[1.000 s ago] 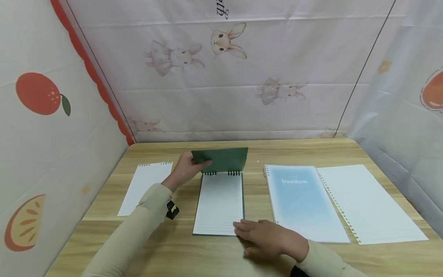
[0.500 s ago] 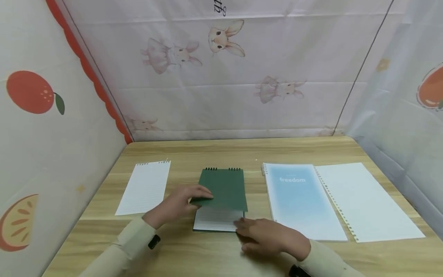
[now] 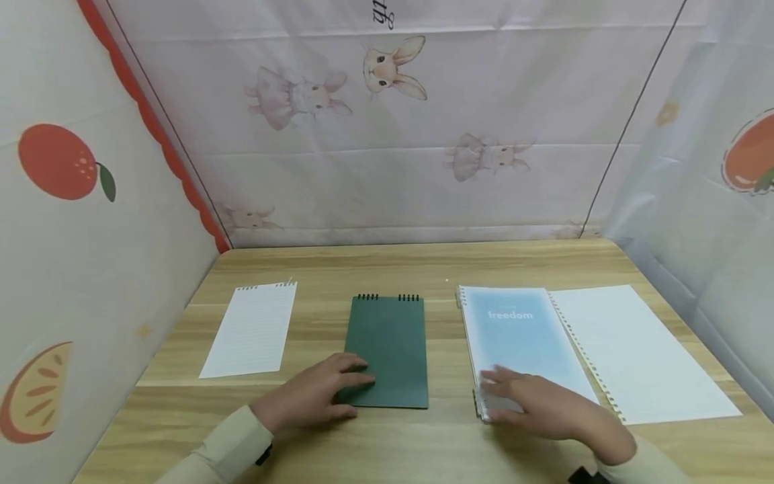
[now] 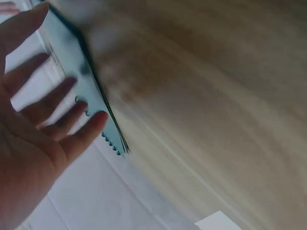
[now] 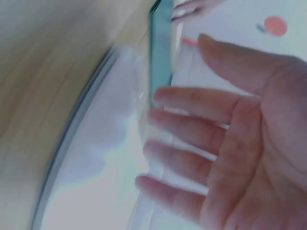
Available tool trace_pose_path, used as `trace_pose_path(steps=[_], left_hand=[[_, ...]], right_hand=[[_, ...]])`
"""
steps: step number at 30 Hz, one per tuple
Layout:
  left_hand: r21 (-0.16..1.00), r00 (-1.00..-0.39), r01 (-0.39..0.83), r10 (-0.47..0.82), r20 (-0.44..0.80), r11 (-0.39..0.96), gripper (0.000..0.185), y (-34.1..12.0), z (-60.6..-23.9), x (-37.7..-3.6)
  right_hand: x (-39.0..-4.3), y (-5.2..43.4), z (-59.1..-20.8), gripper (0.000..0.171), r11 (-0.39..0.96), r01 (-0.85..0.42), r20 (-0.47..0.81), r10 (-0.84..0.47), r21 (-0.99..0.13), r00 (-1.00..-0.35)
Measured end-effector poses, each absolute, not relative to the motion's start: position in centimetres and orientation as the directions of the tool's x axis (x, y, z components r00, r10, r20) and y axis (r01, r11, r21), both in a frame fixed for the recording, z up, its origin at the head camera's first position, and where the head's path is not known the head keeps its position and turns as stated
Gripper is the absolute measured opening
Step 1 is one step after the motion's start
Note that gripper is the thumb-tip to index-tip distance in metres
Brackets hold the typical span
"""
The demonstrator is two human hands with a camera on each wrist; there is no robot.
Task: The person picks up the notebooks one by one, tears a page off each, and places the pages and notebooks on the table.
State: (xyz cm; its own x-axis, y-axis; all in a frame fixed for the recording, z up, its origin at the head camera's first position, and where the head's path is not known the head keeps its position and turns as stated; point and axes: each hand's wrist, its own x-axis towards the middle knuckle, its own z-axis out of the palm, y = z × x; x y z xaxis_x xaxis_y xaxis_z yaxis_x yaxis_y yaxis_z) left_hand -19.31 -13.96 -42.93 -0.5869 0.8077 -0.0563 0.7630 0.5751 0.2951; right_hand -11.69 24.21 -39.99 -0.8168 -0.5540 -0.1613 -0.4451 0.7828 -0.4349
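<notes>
**Two flat hands, two closed notebooks**

The left hand [image 3: 314, 396] lies flat, fingers straight and lightly spread, on the near left corner of the green notepad [image 3: 388, 349]. It presses the closed cover down and grips nothing. The notepad stretches away from the fingertips, its black spiral binding at the far edge, and it lies flat on the wooden table [image 3: 375, 269]. In the left wrist view the same hand [image 4: 33, 124] shows an open palm with the fingers fanned out, the notepad's edge [image 4: 81, 81] just beyond them; the picture is blurred.

Beyond and to the outer side of the left hand, well apart from it, lies a loose lined sheet [image 3: 250, 329].

The right hand [image 3: 544, 403] rests with straight, relaxed fingers on the near left corner of the blue notebook [image 3: 520, 336], fingertips at its ring-bound edge. It holds nothing. The cover, printed "freedom", runs away from the hand toward the back of the table. The right wrist view shows the hand [image 5: 240, 143] with palm open and fingers parted over the pale cover [image 5: 96, 158], though blur hides whether the fingertips touch it.

Just to the outer side of the right hand, touching the blue notebook's long edge, lies a large white punched sheet [image 3: 635, 349].
</notes>
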Motion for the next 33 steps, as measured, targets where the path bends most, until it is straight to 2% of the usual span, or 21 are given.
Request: trace_pose_path(steps=[3, 6, 10, 14, 22, 30, 33], left_hand=[[0.295, -0.622, 0.732, 0.779, -0.080, 0.614, 0.058, -13.9, -43.1, -19.0], [0.299, -0.650, 0.703, 0.754, -0.100, 0.645, 0.056, -13.8, -43.3, -18.9], [0.284, -0.648, 0.707, 0.754, -0.106, 0.648, 0.052, -13.1, -43.6, -19.3], [0.274, -0.647, 0.709, 0.754, -0.113, 0.650, 0.052, -11.8, -43.7, -20.1], [0.241, -0.642, 0.723, 0.758, -0.111, 0.647, 0.052, -9.3, -43.9, -21.7], [0.235, -0.657, 0.705, 0.741, -0.137, 0.669, 0.052, -8.5, -44.4, -22.3], [0.236, -0.643, 0.724, 0.758, -0.109, 0.648, 0.048, -8.4, -44.4, -22.4]], right_hand=[[-11.4, 26.9, -41.2, 0.064, 0.857, -0.347, -0.154, -0.428, -0.381, -0.890], [-11.3, 28.6, -42.3, 0.069, 0.883, -0.282, -0.158, -0.360, -0.375, -0.919], [-11.6, 28.6, -43.2, 0.068, 0.874, -0.305, -0.126, -0.374, -0.378, -0.919], [-12.8, 27.3, -43.5, 0.063, 0.882, -0.340, -0.087, -0.386, -0.327, -0.918], [-15.3, 25.7, -43.2, 0.064, 0.910, -0.293, -0.143, -0.344, -0.293, -0.928], [-15.6, 25.6, -44.4, 0.066, 0.922, -0.265, -0.141, -0.313, -0.281, -0.939], [-15.4, 25.7, -44.3, 0.060, 0.930, -0.254, -0.124, -0.294, -0.265, -0.948]])
